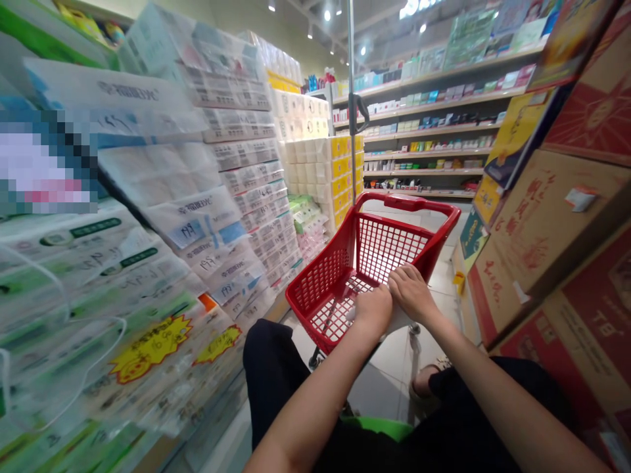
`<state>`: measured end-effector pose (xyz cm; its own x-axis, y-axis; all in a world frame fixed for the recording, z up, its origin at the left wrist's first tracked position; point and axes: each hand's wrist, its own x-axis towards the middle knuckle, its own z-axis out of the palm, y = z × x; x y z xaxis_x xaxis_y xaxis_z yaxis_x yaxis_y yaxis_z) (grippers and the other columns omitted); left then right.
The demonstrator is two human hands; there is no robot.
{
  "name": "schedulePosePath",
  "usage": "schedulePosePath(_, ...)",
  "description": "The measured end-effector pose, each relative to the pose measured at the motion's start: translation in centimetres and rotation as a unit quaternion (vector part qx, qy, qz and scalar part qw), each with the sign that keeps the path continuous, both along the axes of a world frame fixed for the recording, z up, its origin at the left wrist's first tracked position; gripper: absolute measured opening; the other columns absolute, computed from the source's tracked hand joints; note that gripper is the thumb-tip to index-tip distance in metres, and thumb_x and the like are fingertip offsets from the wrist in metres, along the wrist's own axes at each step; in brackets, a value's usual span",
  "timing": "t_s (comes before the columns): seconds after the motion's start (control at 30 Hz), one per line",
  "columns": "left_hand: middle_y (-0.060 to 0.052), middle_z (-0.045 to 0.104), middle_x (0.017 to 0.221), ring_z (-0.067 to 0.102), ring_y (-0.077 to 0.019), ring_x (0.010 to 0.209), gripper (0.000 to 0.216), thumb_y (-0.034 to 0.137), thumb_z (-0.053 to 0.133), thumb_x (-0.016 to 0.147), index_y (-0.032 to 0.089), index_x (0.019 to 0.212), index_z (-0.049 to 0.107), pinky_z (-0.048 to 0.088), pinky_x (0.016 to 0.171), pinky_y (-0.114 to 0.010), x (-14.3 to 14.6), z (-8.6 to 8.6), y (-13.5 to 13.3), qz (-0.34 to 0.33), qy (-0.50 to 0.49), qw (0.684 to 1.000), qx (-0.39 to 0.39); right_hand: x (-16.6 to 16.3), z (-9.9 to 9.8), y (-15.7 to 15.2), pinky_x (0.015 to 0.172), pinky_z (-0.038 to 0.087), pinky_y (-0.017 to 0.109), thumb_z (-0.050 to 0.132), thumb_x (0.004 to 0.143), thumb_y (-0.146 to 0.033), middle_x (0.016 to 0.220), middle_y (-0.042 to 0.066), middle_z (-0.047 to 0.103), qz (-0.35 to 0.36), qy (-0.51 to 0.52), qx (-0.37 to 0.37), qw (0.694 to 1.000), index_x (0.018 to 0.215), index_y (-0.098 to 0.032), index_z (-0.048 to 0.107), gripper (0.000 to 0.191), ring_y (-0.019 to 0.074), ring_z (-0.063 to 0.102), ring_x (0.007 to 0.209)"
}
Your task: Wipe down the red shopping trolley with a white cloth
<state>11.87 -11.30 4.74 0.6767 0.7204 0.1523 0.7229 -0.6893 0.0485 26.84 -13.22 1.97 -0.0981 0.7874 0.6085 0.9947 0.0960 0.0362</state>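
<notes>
A red plastic shopping basket cart stands just in front of my knees, with its red handle at the far side. At the cart's near end, my left hand is closed in a fist. My right hand is right beside it, with its fingers curled down. A pale whitish thing shows below and between the hands; its kind is hidden by them. A thin dark rod-like shape is visible in the bottom of the basket.
Stacked packs of tissue paper rise on the left, with yellow price signs. Cardboard boxes are piled on the right. A metal pole stands behind the cart, and stocked shelves line the back. A green seat shows beneath me.
</notes>
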Motion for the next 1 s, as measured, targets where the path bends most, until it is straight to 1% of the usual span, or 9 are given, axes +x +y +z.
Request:
schedulePosePath(0.07, -0.013, 0.067, 0.089, 0.071, -0.0243, 0.083, 0.026, 0.020, 0.031, 0.099, 0.013, 0.108, 0.054, 0.054, 0.067, -0.033, 0.0, -0.1, 0.0, -0.010, -0.002, 1.000, 0.006, 0.3, 0.0, 0.1, 0.107, 0.026, 0.042, 0.030, 0.096, -0.028, 0.092, 0.006, 0.059, -0.005, 0.003, -0.005, 1.000, 0.087, -0.023, 0.056, 0.027, 0.0231, 0.047, 0.103)
schedulePosePath(0.17, -0.011, 0.067, 0.086, 0.071, -0.0239, 0.082, 0.030, 0.031, 0.029, 0.101, 0.015, 0.108, 0.053, 0.054, 0.066, -0.032, -1.6, -0.8, -0.3, -0.015, -0.006, 1.000, 0.026, 0.7, 0.0, 0.4, 0.107, 0.025, 0.041, 0.030, 0.097, -0.029, 0.089, 0.006, 0.059, -0.011, -0.004, -0.008, 1.000, 0.087, -0.023, 0.056, 0.028, 0.0223, 0.047, 0.100)
schedulePosePath(0.37, -0.007, 0.065, 0.082, 0.067, -0.0222, 0.071, 0.024, 0.033, 0.036, 0.099, 0.017, 0.103, 0.053, 0.052, 0.063, -0.033, -8.0, -2.8, -1.9, -0.008, 0.010, 0.999, 0.037, 1.4, 0.0, 1.1, 0.105, 0.027, 0.039, 0.030, 0.097, -0.028, 0.085, 0.004, 0.058, -0.016, -0.004, -0.006, 1.000, 0.082, -0.022, 0.055, 0.029, 0.0203, 0.047, 0.095)
schedulePosePath(0.47, -0.006, 0.064, 0.084, 0.064, -0.0212, 0.081, 0.016, 0.030, 0.043, 0.096, 0.017, 0.098, 0.053, 0.050, 0.082, -0.038, -11.6, -3.7, -1.8, -0.079, -0.025, 0.994, 0.069, 1.9, 0.0, 1.6, 0.105, 0.027, 0.039, 0.030, 0.097, -0.028, 0.084, 0.004, 0.057, -0.017, -0.002, -0.016, 1.000, 0.080, -0.023, 0.054, 0.029, 0.0200, 0.048, 0.095)
schedulePosePath(0.57, -0.004, 0.062, 0.089, 0.059, -0.0191, 0.091, 0.016, 0.030, 0.046, 0.096, 0.018, 0.104, 0.052, 0.040, 0.101, -0.040, -13.8, -4.5, -1.0, -0.159, -0.069, 0.979, 0.104, 2.3, 0.0, 2.1, 0.107, 0.026, 0.039, 0.031, 0.096, -0.029, 0.084, 0.004, 0.057, -0.015, -0.005, -0.024, 1.000, 0.080, -0.022, 0.054, 0.029, 0.0197, 0.048, 0.095)
schedulePosePath(0.63, -0.003, 0.062, 0.087, 0.058, -0.0192, 0.089, 0.016, 0.032, 0.044, 0.097, 0.018, 0.101, 0.053, 0.043, 0.096, -0.038, -14.0, -5.0, -0.6, -0.168, -0.084, 0.975, 0.122, 2.2, 0.0, 2.3, 0.108, 0.025, 0.040, 0.032, 0.096, -0.028, 0.085, 0.004, 0.058, -0.020, -0.008, -0.026, 0.999, 0.080, -0.022, 0.055, 0.029, 0.0195, 0.048, 0.095)
schedulePosePath(0.77, -0.004, 0.059, 0.076, 0.056, -0.0206, 0.075, 0.024, 0.036, 0.041, 0.098, 0.019, 0.084, 0.051, 0.044, 0.070, -0.034, -12.3, -5.7, -1.0, -0.108, -0.090, 0.978, 0.156, 0.7, -0.1, 2.3, 0.109, 0.022, 0.042, 0.034, 0.095, -0.025, 0.087, 0.006, 0.061, -0.055, -0.019, -0.016, 0.998, 0.081, -0.021, 0.058, 0.028, 0.0207, 0.049, 0.098)
schedulePosePath(0.87, -0.004, 0.058, 0.073, 0.056, -0.0198, 0.069, 0.021, 0.033, 0.044, 0.097, 0.017, 0.085, 0.051, 0.042, 0.065, -0.033, -10.3, -5.8, -2.0, -0.067, -0.091, 0.978, 0.177, -1.8, -0.3, 1.4, 0.109, 0.021, 0.042, 0.034, 0.095, -0.024, 0.087, 0.006, 0.062, -0.058, -0.020, -0.021, 0.998, 0.080, -0.021, 0.058, 0.029, 0.0205, 0.050, 0.098)
schedulePosePath(1.0, -0.005, 0.059, 0.071, 0.057, -0.0208, 0.068, 0.015, 0.027, 0.047, 0.095, 0.016, 0.085, 0.051, 0.041, 0.062, -0.033, -8.3, -5.9, -2.8, -0.043, -0.088, 0.978, 0.184, -5.6, -0.4, -0.5, 0.106, 0.023, 0.040, 0.036, 0.096, -0.024, 0.085, 0.005, 0.063, -0.019, -0.003, -0.041, 0.999, 0.079, -0.021, 0.059, 0.028, 0.0195, 0.051, 0.095)
